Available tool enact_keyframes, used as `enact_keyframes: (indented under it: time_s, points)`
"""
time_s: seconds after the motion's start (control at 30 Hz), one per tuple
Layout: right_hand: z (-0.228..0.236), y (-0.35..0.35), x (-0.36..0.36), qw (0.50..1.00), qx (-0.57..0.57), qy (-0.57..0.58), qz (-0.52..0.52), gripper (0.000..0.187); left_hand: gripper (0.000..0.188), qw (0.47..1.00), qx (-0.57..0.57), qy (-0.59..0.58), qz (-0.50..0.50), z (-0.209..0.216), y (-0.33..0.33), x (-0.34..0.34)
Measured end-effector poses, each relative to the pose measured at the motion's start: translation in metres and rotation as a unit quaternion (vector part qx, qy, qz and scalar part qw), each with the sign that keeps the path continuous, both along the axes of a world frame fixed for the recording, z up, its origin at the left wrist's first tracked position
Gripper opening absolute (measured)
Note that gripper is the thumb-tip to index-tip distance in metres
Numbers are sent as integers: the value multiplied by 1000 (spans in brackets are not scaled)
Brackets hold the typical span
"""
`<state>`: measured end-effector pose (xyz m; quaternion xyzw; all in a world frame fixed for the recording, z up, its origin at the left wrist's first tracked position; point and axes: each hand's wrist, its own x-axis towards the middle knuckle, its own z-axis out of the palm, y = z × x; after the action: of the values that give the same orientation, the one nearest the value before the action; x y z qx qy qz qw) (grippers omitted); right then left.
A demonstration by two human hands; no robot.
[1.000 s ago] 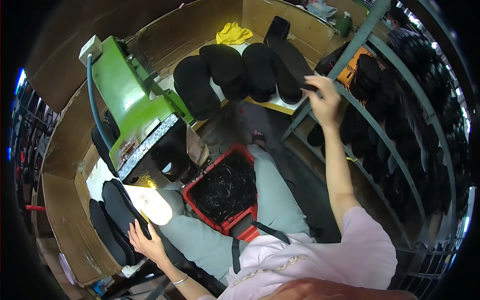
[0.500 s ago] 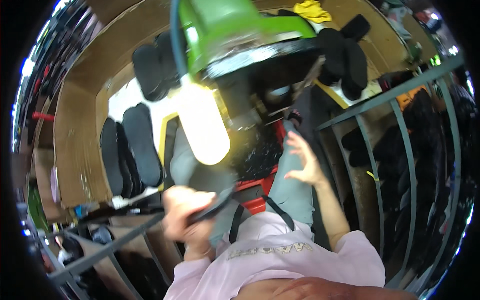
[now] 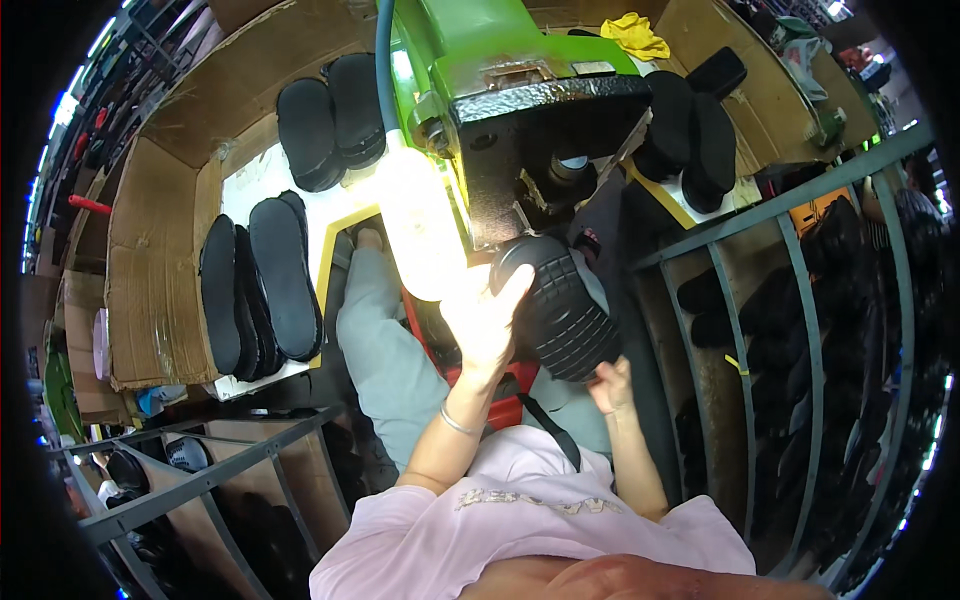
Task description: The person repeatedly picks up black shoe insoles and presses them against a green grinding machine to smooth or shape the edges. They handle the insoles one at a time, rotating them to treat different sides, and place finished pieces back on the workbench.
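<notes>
A black shoe sole (image 3: 568, 315) with a ridged tread is held up in front of the green and black machine (image 3: 540, 110). My left hand (image 3: 485, 315) grips its upper left edge, thumb across the tread and the other fingers partly lost in lamp glare. At the sole's lower right end is my right hand (image 3: 612, 386), its fingers bent in against the rim. A bright lamp (image 3: 420, 225) shines just above my left hand. The far side of the sole is hidden.
Black soles (image 3: 285, 280) stand in rows on the left board inside a cardboard box (image 3: 165, 260). More soles (image 3: 710, 150) and a yellow cloth (image 3: 635, 37) are at the right back. Metal racks (image 3: 800, 270) flank me on both sides, holding dark soles.
My left hand has moved up and right with the sole, whose tread now shows. My right hand has come down from an open pose to the sole's lower end.
</notes>
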<state>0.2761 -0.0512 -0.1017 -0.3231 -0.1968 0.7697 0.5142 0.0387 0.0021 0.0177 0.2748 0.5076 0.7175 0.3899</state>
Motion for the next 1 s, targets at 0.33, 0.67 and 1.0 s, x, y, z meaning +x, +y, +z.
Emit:
enact_keyframes:
  time_s: [0.33,0.67,1.0]
  points:
    - [97,160,1,969,158,-136,-135,51,23,998,60,-7,-1,-14,-15,-16]
    - [100,161,-94,981,190,-31,-9,29,33,996,62,-55,20,4,-40,-105]
    - [101,112,-144,952,277,-128,33,38,49,976,-8,-216,27,-97,-141,-108]
